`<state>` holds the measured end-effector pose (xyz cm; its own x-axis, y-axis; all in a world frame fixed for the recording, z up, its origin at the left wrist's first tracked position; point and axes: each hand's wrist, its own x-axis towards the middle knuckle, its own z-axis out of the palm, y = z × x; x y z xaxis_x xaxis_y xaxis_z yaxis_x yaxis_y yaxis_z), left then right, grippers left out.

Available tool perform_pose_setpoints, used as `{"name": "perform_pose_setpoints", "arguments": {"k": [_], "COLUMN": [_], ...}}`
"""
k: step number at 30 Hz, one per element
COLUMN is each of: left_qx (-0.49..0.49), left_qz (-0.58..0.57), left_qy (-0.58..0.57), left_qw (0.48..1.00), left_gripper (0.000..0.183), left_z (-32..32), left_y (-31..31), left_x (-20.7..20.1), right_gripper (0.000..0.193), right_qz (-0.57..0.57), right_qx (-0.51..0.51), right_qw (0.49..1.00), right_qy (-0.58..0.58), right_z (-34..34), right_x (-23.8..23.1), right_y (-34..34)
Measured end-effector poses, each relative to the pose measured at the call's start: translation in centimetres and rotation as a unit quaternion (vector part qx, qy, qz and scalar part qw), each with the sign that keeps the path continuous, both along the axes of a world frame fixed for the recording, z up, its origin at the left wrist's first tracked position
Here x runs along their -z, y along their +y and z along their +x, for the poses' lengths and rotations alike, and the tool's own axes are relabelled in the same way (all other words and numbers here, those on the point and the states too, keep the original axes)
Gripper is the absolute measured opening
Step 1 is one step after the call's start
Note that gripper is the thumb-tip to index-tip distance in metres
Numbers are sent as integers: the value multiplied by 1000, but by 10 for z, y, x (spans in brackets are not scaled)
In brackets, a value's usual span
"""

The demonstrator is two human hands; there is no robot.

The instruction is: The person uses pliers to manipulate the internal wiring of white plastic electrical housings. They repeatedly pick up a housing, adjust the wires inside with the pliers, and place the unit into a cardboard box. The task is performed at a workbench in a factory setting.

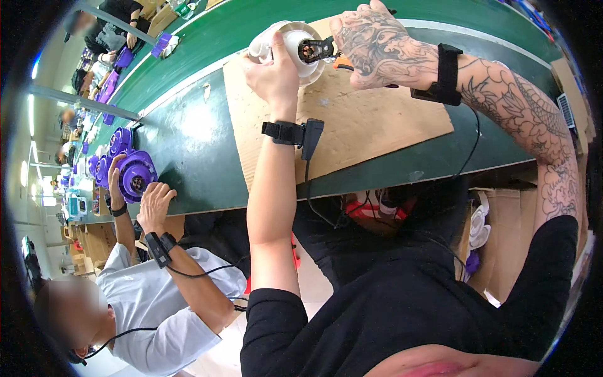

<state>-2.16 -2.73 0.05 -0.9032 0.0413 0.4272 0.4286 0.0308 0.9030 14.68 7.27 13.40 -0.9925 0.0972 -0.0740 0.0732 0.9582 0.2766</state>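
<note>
The person's left hand is closed around the near side of a round white plastic housing, thumb up along its face, holding it tilted just above a sheet of brown cardboard that lies on the green workbench. The housing's hollow middle shows a dark metal part inside it. The right hand, tattooed like its forearm, is clenched on an orange-handled tool whose dark tip reaches into that opening. Each wrist carries one black strap with a small box and a trailing cable, two in all.

Under the bench edge to the right, an open cardboard box holds a stack of white plastic parts; how many cannot be told. A small purple piece shows just below them.

To the left, a co-worker in a pale shirt rests one hand flat on the bench edge and has the other hand against a purple round housing. About three more purple housings stand just behind it. Further along the bench another person handles a purple part, and a white and purple piece lies on the green belt.
</note>
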Motion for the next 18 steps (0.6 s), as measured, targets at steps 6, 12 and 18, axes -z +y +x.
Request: {"name": "perform_pose_setpoints", "arguments": {"k": [6, 12, 18], "left_qx": [-58, -54, -42], "left_qz": [-24, -35, -23], "left_qy": [98, 174, 203], "left_qw": [993, 983, 978], "left_gripper": [69, 69, 74], "left_z": [4, -2, -11], "left_y": [-1, -6, -5], "left_x": [-3, -7, -3], "right_gripper": [46, 50, 48], "right_qz": [-274, -403, -226], "right_qx": [82, 198, 30], "right_qw": [957, 894, 952], "right_qy": [57, 5, 206], "right_z": [-11, -10, 1], "right_x": [31, 37, 67], "right_y": [25, 22, 29]}}
